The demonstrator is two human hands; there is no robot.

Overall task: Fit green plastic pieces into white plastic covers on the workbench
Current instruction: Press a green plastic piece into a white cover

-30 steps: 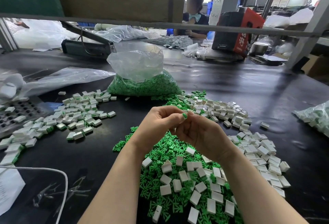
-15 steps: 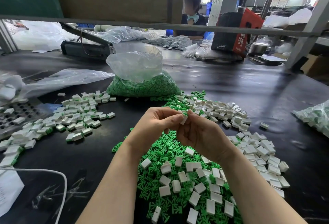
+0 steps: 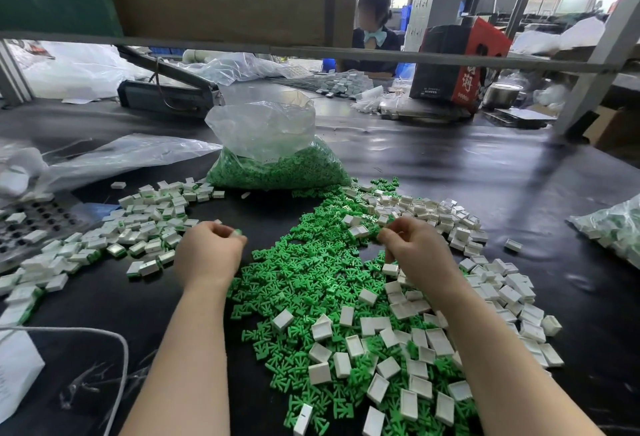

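Observation:
A heap of loose green plastic pieces [image 3: 311, 279] lies in front of me on the black workbench [image 3: 485, 175]. White plastic covers [image 3: 502, 293] are scattered over it and to its right. My left hand [image 3: 207, 255] is left of the heap and pinches a small white cover with green showing [image 3: 237, 233] at its fingertips. My right hand [image 3: 415, 252] hovers over the heap's far right side, fingers curled down beside a white cover [image 3: 360, 231]. Whether it grips anything is hidden. A pile of fitted white-and-green covers [image 3: 145, 227] lies to the left.
A clear bag of green pieces [image 3: 277, 172] stands behind the heap. Another bag of parts [image 3: 613, 227] sits at the right edge. At the left are a dark holed tray [image 3: 31, 220], a white box [image 3: 14, 373] and a white cable [image 3: 114, 342]. A person [image 3: 372, 37] sits across the bench.
My hands were together above the heap, working one cover. They have parted: the left went left with the piece, the right went right to the covers.

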